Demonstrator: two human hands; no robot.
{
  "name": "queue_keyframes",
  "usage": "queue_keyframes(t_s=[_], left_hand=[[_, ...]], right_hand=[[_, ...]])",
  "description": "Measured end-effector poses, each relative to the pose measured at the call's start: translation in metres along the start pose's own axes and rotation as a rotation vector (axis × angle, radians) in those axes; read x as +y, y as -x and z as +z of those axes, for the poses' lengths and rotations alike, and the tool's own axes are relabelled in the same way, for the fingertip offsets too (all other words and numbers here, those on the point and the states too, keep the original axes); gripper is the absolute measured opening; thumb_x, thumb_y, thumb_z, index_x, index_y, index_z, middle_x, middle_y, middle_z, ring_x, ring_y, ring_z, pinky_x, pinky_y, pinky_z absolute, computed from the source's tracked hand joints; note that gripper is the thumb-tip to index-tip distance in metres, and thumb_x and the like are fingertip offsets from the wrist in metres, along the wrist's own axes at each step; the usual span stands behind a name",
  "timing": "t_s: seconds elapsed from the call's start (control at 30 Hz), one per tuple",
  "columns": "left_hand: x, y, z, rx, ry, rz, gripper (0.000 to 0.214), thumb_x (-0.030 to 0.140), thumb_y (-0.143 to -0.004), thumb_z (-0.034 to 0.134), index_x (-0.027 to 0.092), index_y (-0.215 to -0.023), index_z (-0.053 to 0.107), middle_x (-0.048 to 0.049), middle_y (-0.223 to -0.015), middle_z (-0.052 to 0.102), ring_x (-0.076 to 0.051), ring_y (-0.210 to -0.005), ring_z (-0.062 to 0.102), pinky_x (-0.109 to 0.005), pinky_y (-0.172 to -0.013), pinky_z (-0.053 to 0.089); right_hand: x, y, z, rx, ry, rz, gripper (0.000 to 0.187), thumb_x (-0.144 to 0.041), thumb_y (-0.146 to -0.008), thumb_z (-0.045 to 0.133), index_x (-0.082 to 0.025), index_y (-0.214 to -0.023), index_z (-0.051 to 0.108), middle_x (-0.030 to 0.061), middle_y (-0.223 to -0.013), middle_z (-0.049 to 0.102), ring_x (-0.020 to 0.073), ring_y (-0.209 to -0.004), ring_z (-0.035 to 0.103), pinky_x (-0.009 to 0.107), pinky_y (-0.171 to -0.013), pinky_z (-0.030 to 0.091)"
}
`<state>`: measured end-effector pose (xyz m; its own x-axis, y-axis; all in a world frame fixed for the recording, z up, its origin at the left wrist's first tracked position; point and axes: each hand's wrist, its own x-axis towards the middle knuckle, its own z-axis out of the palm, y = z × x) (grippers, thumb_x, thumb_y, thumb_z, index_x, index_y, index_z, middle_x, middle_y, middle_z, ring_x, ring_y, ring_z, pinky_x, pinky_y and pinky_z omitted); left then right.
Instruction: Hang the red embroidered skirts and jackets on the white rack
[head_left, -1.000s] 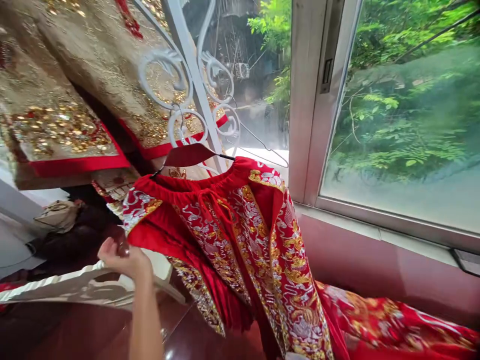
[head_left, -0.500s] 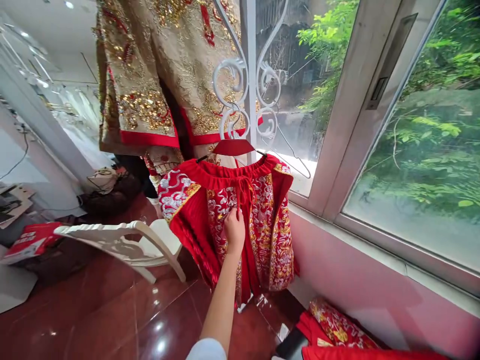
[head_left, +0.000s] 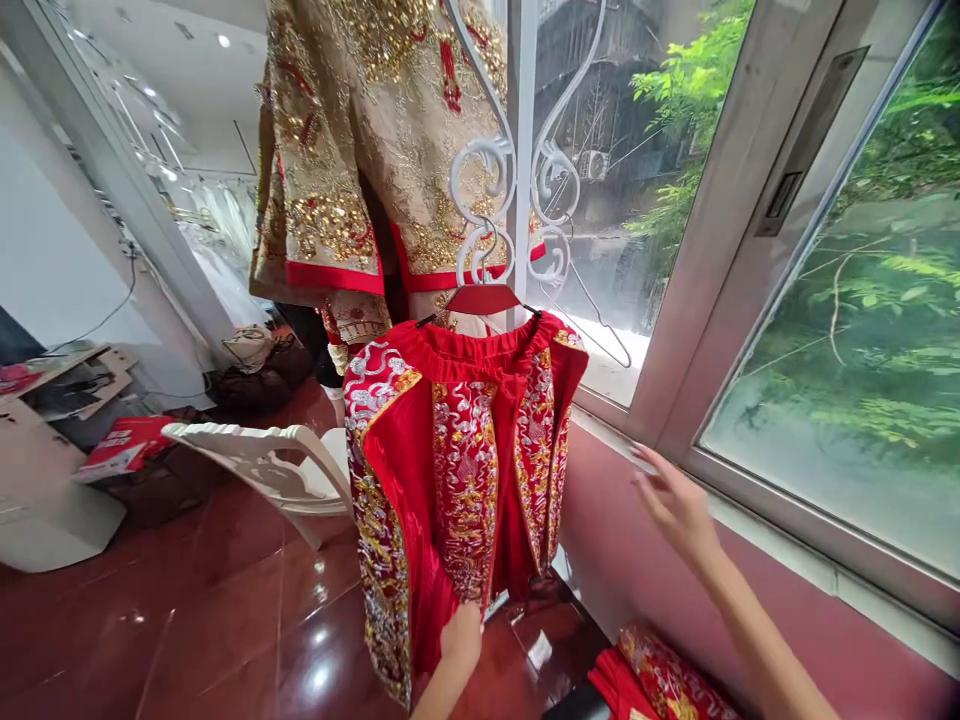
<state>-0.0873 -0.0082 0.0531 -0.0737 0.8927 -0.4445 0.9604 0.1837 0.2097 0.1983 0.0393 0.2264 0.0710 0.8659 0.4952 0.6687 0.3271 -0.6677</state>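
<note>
The left hand [head_left: 459, 640] comes up from below and has its grip closed on the bottom edge of the red embroidered skirt [head_left: 465, 450], bunching the middle panel where the cloth ends; the fingertips are buried in the fabric, so I can't see exactly how they pinch. The right hand [head_left: 675, 500] holds nothing. Its grip is wide, fingers spread and flat in the air, off to the right of the skirt and just in front of the pink wall [head_left: 622, 560] under the window sill [head_left: 795, 550]. The skirt hangs by its gathered waistband from a red hanger [head_left: 484, 298] hooked on a white scrollwork stand [head_left: 517, 170], right below a gold beaded jacket [head_left: 337, 150]. Its hem hangs above the glossy red floor [head_left: 225, 620]. On the left a white chair [head_left: 262, 465] leans close to the skirt's side panel, so that side is tight. On the right there is free space between the skirt and the wall, and that is where the open hand is. Folded red cloth [head_left: 667, 680] lies on the floor by the wall, under the right forearm.
</note>
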Motion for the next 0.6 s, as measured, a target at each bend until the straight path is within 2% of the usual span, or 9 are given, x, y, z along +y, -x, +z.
queue_keyframes(t_s=[0.07, 0.13, 0.2, 0.3, 0.37, 0.43, 0.47, 0.53, 0.6], left_hand=[[-0.006, 0.008, 0.007, -0.041, -0.018, 0.008, 0.035, 0.009, -0.081, 0.038, 0.022, -0.093, 0.068, -0.0111, -0.101, 0.070, -0.023, -0.099, 0.066, -0.034, -0.081, 0.049], [-0.005, 0.011, -0.002, -0.061, -0.040, 0.031, 0.031, 0.011, -0.078, 0.043, 0.023, -0.093, 0.068, -0.0117, -0.103, 0.070, -0.025, -0.103, 0.065, -0.038, -0.084, 0.049], [0.002, 0.010, -0.023, -0.079, -0.052, 0.068, 0.024, 0.015, -0.071, 0.054, 0.021, -0.090, 0.069, -0.0124, -0.099, 0.071, -0.030, -0.099, 0.066, -0.041, -0.083, 0.050], [0.021, 0.015, -0.077, -0.023, -0.011, 0.185, 0.027, 0.024, -0.073, 0.061, 0.020, -0.098, 0.068, -0.0118, -0.105, 0.069, -0.028, -0.100, 0.065, -0.039, -0.087, 0.049], [0.037, 0.025, -0.125, 0.167, 0.091, 0.335, 0.035, 0.032, -0.089, 0.042, 0.026, -0.119, 0.059, -0.0056, -0.125, 0.060, -0.018, -0.116, 0.055, -0.033, -0.101, 0.041], [0.054, 0.039, -0.175, 0.616, 0.302, 0.640, 0.036, 0.029, -0.092, 0.036, 0.024, -0.120, 0.058, -0.0065, -0.126, 0.059, -0.016, -0.117, 0.053, -0.033, -0.104, 0.039], [0.061, 0.045, -0.198, 0.816, 0.321, 0.746, 0.037, 0.026, -0.093, 0.034, 0.023, -0.119, 0.059, -0.0065, -0.125, 0.059, -0.017, -0.118, 0.052, -0.036, -0.105, 0.039], [0.074, 0.052, -0.236, 1.108, 0.208, 0.812, 0.034, 0.024, -0.092, 0.037, 0.022, -0.115, 0.062, -0.0063, -0.120, 0.062, -0.019, -0.117, 0.050, -0.041, -0.107, 0.035], [0.082, 0.047, -0.260, 1.190, 0.039, 0.755, 0.033, 0.025, -0.091, 0.040, 0.021, -0.115, 0.062, -0.0067, -0.121, 0.061, -0.022, -0.118, 0.048, -0.047, -0.110, 0.029]], right_hand=[[-0.026, -0.034, 0.022, -0.079, 0.038, -0.234, 0.047, -0.031, -0.088, 0.042, -0.024, -0.135, 0.044, 0.0090, -0.137, 0.048, 0.0190, -0.089, 0.064, 0.036, -0.083, 0.052], [-0.056, -0.075, 0.045, -0.151, 0.144, -0.430, 0.057, -0.026, -0.087, 0.039, -0.023, -0.143, 0.031, 0.0072, -0.150, 0.030, 0.0214, -0.100, 0.062, 0.034, -0.078, 0.053], [-0.079, -0.111, 0.060, -0.198, 0.285, -0.498, 0.063, -0.022, -0.083, 0.043, -0.022, -0.145, 0.028, 0.0068, -0.154, 0.019, 0.0254, -0.110, 0.057, 0.034, -0.074, 0.054], [-0.093, -0.138, 0.067, -0.298, 0.426, -0.542, 0.049, -0.018, -0.078, 0.049, -0.020, -0.127, 0.052, 0.0078, -0.151, 0.026, 0.0257, -0.106, 0.059, 0.033, -0.073, 0.053], [-0.094, -0.134, 0.066, -0.383, 0.437, -0.621, 0.031, -0.019, -0.077, 0.052, -0.019, -0.106, 0.064, 0.0078, -0.146, 0.035, 0.0243, -0.104, 0.059, 0.032, -0.074, 0.052], [-0.095, -0.111, 0.066, -0.463, 0.397, -0.706, 0.024, -0.023, -0.077, 0.055, -0.017, -0.097, 0.066, 0.0098, -0.140, 0.041, 0.0243, -0.103, 0.060, 0.032, -0.075, 0.052], [-0.096, -0.095, 0.068, -0.512, 0.371, -0.729, 0.027, -0.025, -0.076, 0.055, -0.016, -0.099, 0.066, 0.0114, -0.137, 0.043, 0.0239, -0.100, 0.061, 0.032, -0.075, 0.052], [-0.097, -0.055, 0.075, -0.615, 0.321, -0.713, 0.039, -0.028, -0.077, 0.055, -0.013, -0.113, 0.062, 0.0148, -0.132, 0.048, 0.0225, -0.091, 0.064, 0.032, -0.076, 0.052], [-0.093, -0.014, 0.084, -0.728, 0.269, -0.636, 0.050, -0.030, -0.078, 0.054, -0.010, -0.124, 0.054, 0.0177, -0.125, 0.054, 0.0231, -0.090, 0.065, 0.032, -0.078, 0.052]])
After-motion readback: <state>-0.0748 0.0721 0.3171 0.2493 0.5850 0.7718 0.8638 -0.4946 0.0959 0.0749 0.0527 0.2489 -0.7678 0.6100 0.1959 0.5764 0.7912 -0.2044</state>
